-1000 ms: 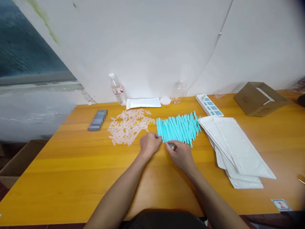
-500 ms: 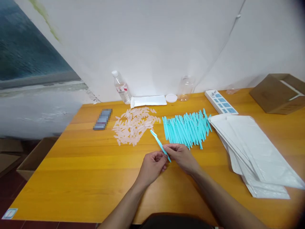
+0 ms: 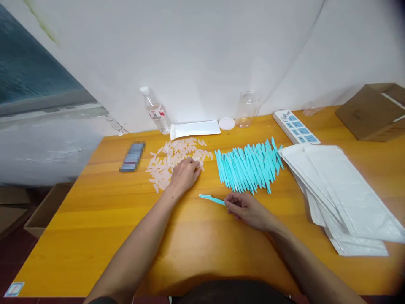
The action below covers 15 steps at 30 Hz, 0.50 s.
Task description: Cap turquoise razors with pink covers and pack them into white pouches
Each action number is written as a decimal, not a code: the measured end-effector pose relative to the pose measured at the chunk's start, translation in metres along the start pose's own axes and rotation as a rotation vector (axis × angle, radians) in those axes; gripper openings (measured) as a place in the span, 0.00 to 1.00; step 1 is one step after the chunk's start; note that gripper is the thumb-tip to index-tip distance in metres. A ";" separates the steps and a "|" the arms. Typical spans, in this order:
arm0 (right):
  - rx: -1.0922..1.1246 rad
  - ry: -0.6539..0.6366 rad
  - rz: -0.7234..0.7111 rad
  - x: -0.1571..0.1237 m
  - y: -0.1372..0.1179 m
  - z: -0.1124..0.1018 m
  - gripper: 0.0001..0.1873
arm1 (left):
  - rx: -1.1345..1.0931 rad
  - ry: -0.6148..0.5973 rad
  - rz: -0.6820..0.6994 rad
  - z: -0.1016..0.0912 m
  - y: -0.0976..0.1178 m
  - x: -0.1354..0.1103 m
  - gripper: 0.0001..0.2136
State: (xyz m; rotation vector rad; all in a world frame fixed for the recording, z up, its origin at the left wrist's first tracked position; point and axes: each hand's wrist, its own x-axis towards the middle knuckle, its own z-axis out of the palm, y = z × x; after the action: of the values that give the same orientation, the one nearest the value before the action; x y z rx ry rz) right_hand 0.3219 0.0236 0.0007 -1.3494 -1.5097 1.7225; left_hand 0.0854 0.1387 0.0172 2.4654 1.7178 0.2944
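1. Right hand [image 3: 243, 207]: fingertips pinched around one teal stick [image 3: 212, 199], just near of the teal pile [image 3: 248, 166].
2. Left hand [image 3: 186, 174]: fingers curled over pink pieces [image 3: 161, 171], left; I cannot tell their grip.
3. Pile and pieces: dozens each.
4. Far: one bottle [image 3: 155, 112], one jar [image 3: 247, 109].

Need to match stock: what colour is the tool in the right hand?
The tool is mostly turquoise, as the head view shows.
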 end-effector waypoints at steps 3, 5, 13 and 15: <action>-0.034 -0.009 0.002 -0.001 -0.001 0.000 0.15 | 0.053 0.004 0.007 0.006 0.005 -0.001 0.12; -0.047 -0.015 0.008 -0.001 -0.002 -0.001 0.15 | 0.048 0.014 0.022 0.008 0.004 -0.007 0.12; -0.083 -0.051 -0.008 0.001 -0.002 -0.004 0.16 | 0.111 -0.029 0.064 0.004 0.004 -0.012 0.10; -0.076 -0.049 -0.009 0.000 -0.001 -0.004 0.16 | 0.145 -0.061 0.112 0.000 0.005 -0.008 0.12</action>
State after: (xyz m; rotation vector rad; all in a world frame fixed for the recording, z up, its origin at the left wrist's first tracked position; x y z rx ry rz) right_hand 0.3257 0.0258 0.0019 -1.3448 -1.6214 1.7199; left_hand 0.0869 0.1296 0.0170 2.6489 1.6344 0.1064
